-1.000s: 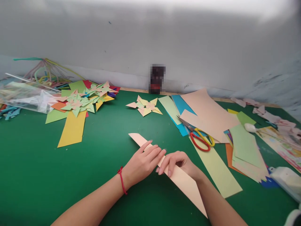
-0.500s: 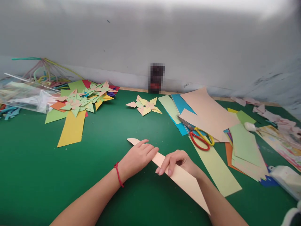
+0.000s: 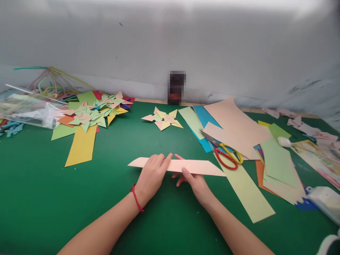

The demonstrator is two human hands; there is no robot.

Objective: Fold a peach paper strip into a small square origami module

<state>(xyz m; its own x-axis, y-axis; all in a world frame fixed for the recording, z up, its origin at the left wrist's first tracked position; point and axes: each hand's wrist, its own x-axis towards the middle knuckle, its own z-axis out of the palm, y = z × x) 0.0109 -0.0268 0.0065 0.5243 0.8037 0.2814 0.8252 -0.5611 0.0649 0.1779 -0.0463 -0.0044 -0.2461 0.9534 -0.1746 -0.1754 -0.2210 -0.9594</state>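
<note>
Over the green counter point(image 3: 111, 198), the peach paper strip point(image 3: 199, 166) seemed light, springy and easily creased, best held by its long edges. The left hand point(image 3: 154, 172) was clamped across it; the right hand point(image 3: 198, 186) pinched its near edge.

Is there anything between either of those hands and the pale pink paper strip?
Nothing visible: the left hand lies over the left part of the pink strip, and the right hand has its thumb on the near edge. The scissors lie farther back, near the strip's right end.
</note>
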